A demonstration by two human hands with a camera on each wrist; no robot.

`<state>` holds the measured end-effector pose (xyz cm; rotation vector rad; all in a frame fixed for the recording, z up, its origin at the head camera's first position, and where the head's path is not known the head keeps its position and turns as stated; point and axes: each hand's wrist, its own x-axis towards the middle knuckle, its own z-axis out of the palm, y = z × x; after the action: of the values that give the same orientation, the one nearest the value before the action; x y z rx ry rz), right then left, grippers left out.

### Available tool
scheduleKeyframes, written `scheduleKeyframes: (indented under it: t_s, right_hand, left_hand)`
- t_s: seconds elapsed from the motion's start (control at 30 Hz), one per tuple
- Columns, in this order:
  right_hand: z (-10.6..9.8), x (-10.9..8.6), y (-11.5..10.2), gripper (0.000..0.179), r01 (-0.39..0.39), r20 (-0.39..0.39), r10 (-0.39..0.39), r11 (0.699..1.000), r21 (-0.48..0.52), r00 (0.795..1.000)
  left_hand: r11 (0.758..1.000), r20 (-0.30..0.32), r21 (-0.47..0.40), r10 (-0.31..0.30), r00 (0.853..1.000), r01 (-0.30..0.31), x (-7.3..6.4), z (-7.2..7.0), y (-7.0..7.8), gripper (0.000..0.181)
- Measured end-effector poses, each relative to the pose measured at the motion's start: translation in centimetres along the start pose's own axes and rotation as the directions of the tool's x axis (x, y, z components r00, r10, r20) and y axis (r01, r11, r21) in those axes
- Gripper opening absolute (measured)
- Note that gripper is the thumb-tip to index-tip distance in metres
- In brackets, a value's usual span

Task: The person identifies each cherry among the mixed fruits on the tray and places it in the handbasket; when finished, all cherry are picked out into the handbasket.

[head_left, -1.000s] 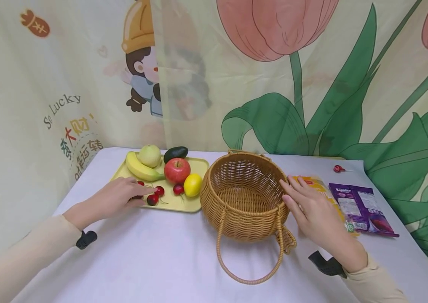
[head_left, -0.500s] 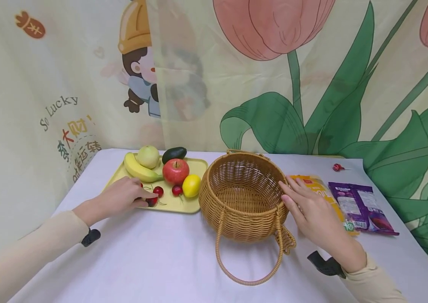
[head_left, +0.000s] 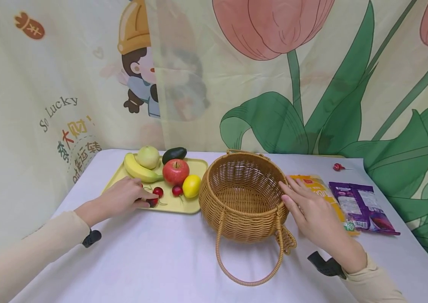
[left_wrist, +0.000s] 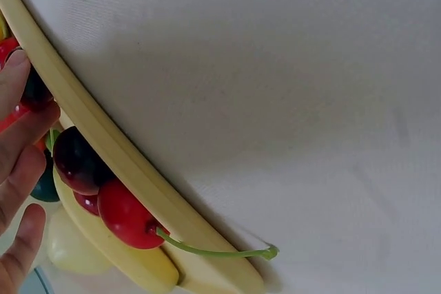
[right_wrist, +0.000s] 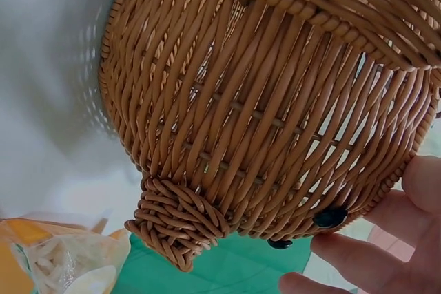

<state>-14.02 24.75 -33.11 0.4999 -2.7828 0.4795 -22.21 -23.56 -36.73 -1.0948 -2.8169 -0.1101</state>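
Note:
My left hand (head_left: 124, 197) is over the front left part of the yellow tray (head_left: 183, 207). In the left wrist view its thumb and forefinger pinch a dark red cherry (left_wrist: 36, 90) just inside the tray rim. More cherries lie close by, including a bright red cherry (left_wrist: 131, 215) with a green stem and a dark cherry (left_wrist: 79, 160). My right hand (head_left: 316, 212) rests its straight fingers on the right side of a round wicker basket (head_left: 233, 223). The right wrist view shows those fingertips against the woven wall near its black bead eyes.
The tray also bears a banana (head_left: 140, 169), a pale green round fruit (head_left: 148, 157), an avocado (head_left: 174, 155), an apple (head_left: 176, 171) and a lemon (head_left: 191, 186). Yellow (head_left: 324, 191) and purple (head_left: 363, 208) snack packs lie right. The basket's handle (head_left: 250, 283) hangs forward.
My left hand has moved slightly right and forward onto the front dark cherry and now pinches it. The right hand stays against the basket.

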Motion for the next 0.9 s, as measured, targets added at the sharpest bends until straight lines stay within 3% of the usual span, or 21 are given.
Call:
scheduleKeyframes:
  t_s: [0.13, 0.23, 0.47, 0.63, 0.9]
  right_hand:
    - [0.07, 0.0, -0.11, 0.047, 0.002, 0.003, -0.002, 1.0, 0.001, 1.0]
    - [0.06, -0.02, -0.13, 0.047, 0.005, 0.005, -0.005, 1.0, -0.004, 1.0]
    - [0.14, 0.0, -0.12, 0.047, 0.008, -0.001, -0.008, 1.0, -0.009, 1.0]
    - [0.35, -0.01, -0.18, 0.047, 0.01, 0.005, -0.01, 1.0, -0.001, 1.0]
    - [0.16, -0.05, -0.02, 0.047, 0.014, -0.015, -0.014, 1.0, 0.003, 1.0]
  left_hand:
    - [1.0, -0.017, 0.002, 0.017, 1.0, -0.017, -0.27, 0.11, -0.09, 0.032]
    - [1.0, -0.023, -0.003, -0.005, 1.0, 0.005, -0.34, 0.29, -0.07, 0.031]
    - [0.998, 0.021, 0.047, -0.034, 0.999, 0.033, 0.47, 0.98, 0.44, 0.036]
    - [0.997, 0.019, 0.051, -0.057, 0.998, 0.056, 0.37, 0.78, 0.76, 0.035]
    - [0.998, -0.013, 0.039, -0.041, 0.999, 0.041, 0.53, 0.51, 0.51, 0.036]
